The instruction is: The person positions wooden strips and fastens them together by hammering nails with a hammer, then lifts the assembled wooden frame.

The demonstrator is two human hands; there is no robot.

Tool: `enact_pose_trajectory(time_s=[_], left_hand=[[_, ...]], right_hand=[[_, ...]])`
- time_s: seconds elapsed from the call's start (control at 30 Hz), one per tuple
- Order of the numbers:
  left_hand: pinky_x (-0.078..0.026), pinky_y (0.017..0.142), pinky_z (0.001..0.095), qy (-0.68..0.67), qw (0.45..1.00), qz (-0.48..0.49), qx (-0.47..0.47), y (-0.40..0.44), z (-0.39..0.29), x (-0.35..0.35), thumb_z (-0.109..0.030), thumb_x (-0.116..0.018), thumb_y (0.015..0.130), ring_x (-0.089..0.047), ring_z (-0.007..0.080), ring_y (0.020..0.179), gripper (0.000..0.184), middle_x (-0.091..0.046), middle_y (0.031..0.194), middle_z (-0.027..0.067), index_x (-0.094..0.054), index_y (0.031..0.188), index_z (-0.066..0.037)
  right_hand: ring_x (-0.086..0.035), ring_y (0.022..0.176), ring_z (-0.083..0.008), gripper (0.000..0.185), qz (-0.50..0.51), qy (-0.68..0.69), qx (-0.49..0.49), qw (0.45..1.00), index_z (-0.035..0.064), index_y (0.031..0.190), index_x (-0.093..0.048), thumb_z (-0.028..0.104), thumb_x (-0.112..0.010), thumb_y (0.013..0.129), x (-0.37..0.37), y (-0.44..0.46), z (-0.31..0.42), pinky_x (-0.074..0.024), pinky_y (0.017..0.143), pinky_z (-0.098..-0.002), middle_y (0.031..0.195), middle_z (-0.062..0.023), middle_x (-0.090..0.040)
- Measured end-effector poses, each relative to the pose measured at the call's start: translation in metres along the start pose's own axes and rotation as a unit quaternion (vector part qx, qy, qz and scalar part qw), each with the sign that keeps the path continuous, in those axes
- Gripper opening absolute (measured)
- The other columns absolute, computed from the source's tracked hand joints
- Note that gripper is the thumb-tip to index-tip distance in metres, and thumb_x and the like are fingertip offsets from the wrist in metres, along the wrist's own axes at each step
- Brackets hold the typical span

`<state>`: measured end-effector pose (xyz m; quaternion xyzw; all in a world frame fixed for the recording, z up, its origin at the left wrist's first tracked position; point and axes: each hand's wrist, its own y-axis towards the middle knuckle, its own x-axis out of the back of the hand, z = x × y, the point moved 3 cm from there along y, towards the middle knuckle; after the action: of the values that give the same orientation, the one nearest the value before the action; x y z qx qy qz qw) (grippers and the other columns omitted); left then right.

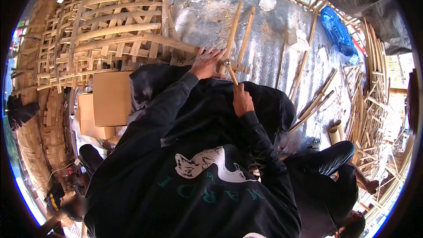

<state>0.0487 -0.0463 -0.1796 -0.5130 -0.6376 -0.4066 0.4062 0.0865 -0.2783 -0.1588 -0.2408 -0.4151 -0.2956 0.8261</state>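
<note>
My left hand [206,63] lies with spread fingers on bamboo pieces at the upper middle, beside the lower end of a long bamboo strip [233,28]. A second strip [246,33] stretches away just to the right of it. My right hand [243,100] is closed round the wooden handle of a small hammer [231,72]. The hammer's round metal head is up at the bamboo pieces, close to my left fingertips. What lies directly beneath my left palm is hidden.
A woven bamboo lattice [116,17] fills the upper left, above cardboard boxes [113,97]. Blue plastic [338,33] and stacked bamboo strips [370,101] are on the right. One person [326,185] sits at lower right; another [72,207] is at lower left.
</note>
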Motion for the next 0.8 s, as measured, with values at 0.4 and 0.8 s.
enact_pose_trajectory(time_s=[0.4,0.8], left_hand=[[-0.029,0.117,0.0492,0.023,0.999,-0.038,-0.009,0.001,0.007,-0.013,-0.090,-0.071,0.061,-0.050,0.0287,0.136,0.134,-0.060,0.144,0.0111,-0.040,0.160,-0.005],[-0.027,0.121,0.0494,0.038,0.998,0.025,0.037,0.004,0.006,-0.010,-0.092,-0.072,0.058,-0.050,0.0307,0.140,0.140,-0.057,0.148,0.0185,-0.038,0.159,-0.002]], right_hand=[[-0.065,0.068,-0.0516,0.021,-0.030,0.033,0.002,0.999,0.0021,0.104,-0.043,0.017,-0.057,0.106,-0.016,-0.004,0.004,-0.0483,0.058,-0.0622,0.074,-0.0300,-0.065],[-0.063,0.063,-0.0498,0.024,-0.033,0.046,-0.016,0.998,0.0020,0.107,-0.043,0.023,-0.055,0.109,-0.018,-0.009,0.020,-0.0485,0.053,-0.0604,0.071,-0.0261,-0.065]])
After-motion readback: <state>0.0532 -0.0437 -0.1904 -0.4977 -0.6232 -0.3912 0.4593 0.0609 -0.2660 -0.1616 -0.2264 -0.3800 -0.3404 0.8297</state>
